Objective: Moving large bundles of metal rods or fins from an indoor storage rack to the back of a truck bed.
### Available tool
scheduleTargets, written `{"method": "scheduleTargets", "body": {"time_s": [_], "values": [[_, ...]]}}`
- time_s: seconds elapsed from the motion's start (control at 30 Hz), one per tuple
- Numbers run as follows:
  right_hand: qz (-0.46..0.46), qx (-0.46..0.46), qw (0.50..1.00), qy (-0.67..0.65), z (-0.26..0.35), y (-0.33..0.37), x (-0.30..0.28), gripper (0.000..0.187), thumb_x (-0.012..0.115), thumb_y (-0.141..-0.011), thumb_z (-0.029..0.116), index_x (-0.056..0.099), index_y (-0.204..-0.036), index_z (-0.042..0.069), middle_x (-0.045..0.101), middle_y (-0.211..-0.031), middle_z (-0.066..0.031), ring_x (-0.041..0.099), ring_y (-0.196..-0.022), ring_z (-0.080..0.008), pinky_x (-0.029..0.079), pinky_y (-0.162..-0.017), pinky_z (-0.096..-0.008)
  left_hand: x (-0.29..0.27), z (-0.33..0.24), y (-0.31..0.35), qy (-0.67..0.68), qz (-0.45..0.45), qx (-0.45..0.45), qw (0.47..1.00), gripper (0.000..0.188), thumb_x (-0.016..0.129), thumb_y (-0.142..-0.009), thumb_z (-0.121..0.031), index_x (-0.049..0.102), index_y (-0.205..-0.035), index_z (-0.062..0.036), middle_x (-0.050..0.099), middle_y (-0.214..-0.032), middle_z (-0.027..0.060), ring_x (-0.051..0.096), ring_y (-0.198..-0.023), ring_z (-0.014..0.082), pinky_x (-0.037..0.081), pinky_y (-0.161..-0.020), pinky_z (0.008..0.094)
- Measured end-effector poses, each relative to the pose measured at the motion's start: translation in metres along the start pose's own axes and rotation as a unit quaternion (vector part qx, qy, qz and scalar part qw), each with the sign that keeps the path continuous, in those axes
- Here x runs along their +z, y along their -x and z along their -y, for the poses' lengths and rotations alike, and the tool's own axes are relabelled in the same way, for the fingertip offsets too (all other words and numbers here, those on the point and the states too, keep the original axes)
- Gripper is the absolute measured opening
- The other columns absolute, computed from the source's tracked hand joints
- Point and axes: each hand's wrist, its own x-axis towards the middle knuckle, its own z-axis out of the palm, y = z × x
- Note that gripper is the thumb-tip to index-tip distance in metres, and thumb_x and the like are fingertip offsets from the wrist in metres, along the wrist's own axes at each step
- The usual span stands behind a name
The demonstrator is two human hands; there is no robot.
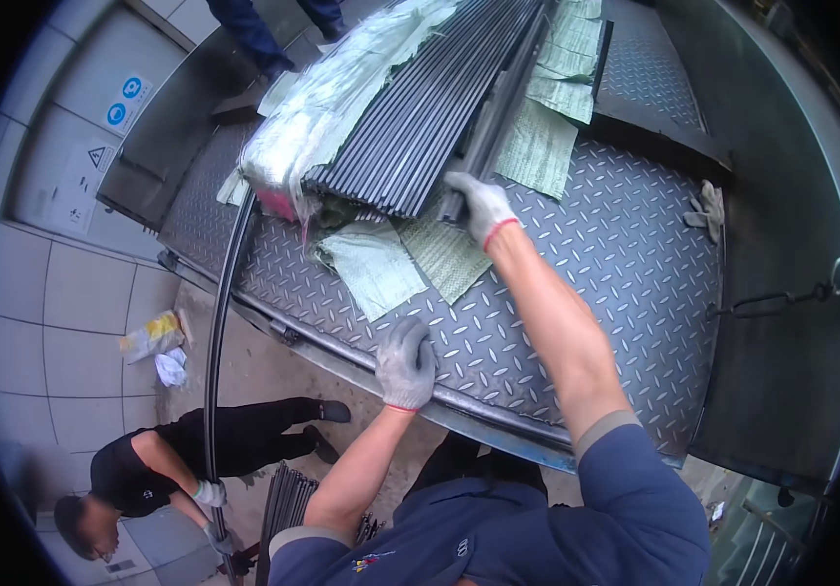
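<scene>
My right hand (pixel 483 207), in a white knitted glove with a red cuff, is closed around the near end of some long dark metal tubes (pixel 510 107). They lie along the right side of a large bundle of thin dark rods (pixel 410 127). Pale green woven wrapping (pixel 547 146) is spread open under and beside the bundle. At the front edge of the truck bed (pixel 625 283), my gloved left hand (pixel 406 363) rests with its fingers curled in a loose fist; nothing shows in it.
A co-worker (pixel 161 459) on the ground at left grips a long black tube (pixel 220 322) that leans on the bed's edge. More rods (pixel 286 508) stand below. Another person's legs (pixel 254 29) are at the far left. A loose glove (pixel 706 211) lies by the right side wall (pixel 781 195).
</scene>
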Motion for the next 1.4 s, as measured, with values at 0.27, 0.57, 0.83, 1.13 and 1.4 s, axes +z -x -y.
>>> {"method": "scheduleTargets", "body": {"time_s": [0.27,0.57,0.83,1.13,1.4], "values": [[0.117,0.046,0.976,-0.18,0.015,0.023,-0.04,0.025,0.064,-0.096,0.009,0.063,-0.114,-0.007,0.069,-0.093,-0.0172,0.072,-0.083,-0.0301,0.065,-0.076,-0.0428,-0.011,0.0,-0.01,0.008,0.003,-0.003,1.0,0.023,0.066,-0.081,0.0,0.066,-0.104,-0.0052,0.067,-0.114,0.0158,0.063,-0.114,0.039,0.049,-0.096,0.0494],[0.247,0.107,0.886,-0.377,0.01,0.015,-0.028,0.013,0.058,-0.101,0.012,0.057,-0.091,0.004,0.051,-0.075,0.0024,0.049,-0.061,-0.012,0.048,-0.056,-0.0302,-0.012,0.002,0.001,0.017,-0.007,0.011,1.0,0.021,0.066,-0.079,-0.001,0.067,-0.1,-0.0042,0.067,-0.113,0.0172,0.063,-0.112,0.0399,0.05,-0.098,0.0502],[0.159,0.09,0.958,-0.221,0.003,0.055,-0.024,0.025,0.057,-0.099,0.015,0.047,-0.077,0.013,0.047,-0.065,0.0041,0.048,-0.051,-0.0099,0.047,-0.047,-0.026,-0.011,0.008,0.012,0.036,-0.017,0.017,0.999,0.017,0.066,-0.083,-0.004,0.07,-0.099,-0.006,0.07,-0.111,0.0143,0.065,-0.11,0.0364,0.05,-0.097,0.047],[0.09,0.173,0.962,-0.192,-0.105,0.249,0.009,0.026,0.06,-0.097,0.028,0.058,-0.076,0.013,0.058,-0.063,-0.0027,0.058,-0.053,-0.0201,0.05,-0.051,-0.0339,-0.007,0.036,0.018,0.123,-0.013,-0.023,0.992,0.021,0.065,-0.092,-0.016,0.072,-0.109,-0.0063,0.072,-0.113,0.0159,0.069,-0.1,0.0363,0.055,-0.087,0.0444],[-0.018,0.174,0.984,-0.029,-0.209,0.438,0.048,0.02,0.065,-0.096,0.027,0.064,-0.09,0.009,0.063,-0.072,-0.0061,0.064,-0.061,-0.0218,0.055,-0.057,-0.0377,-0.05,0.029,0.031,0.485,0.286,-0.238,0.792,0.071,0.078,-0.091,-0.044,0.061,-0.134,0.0096,0.071,-0.124,0.0161,0.071,-0.104,0.0216,0.058,-0.085,0.0357]]}}
